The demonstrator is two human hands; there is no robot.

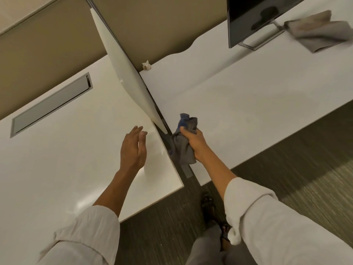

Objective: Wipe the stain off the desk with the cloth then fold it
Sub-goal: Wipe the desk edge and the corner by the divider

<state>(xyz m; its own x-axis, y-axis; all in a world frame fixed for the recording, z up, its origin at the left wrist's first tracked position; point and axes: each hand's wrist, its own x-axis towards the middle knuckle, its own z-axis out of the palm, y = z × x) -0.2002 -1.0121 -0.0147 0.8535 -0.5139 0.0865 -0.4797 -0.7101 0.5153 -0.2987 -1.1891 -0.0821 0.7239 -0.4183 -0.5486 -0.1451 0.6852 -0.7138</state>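
Observation:
My right hand (193,144) grips a bunched grey and blue cloth (184,148), held above the gap between two white desks. Part of the cloth hangs down below the fist. My left hand (133,148) hovers over the left desk (66,159) near its right edge, fingers straight and holding nothing. The right desk (238,104) stretches away to the upper right. I cannot make out a stain on either desk surface.
A white divider panel (122,66) stands between the desks. A grey cable hatch (51,106) sits in the left desk. On the right desk stand a monitor (254,18), a second grey cloth (321,33) and a small crumpled tissue (146,65). Dark carpet lies below.

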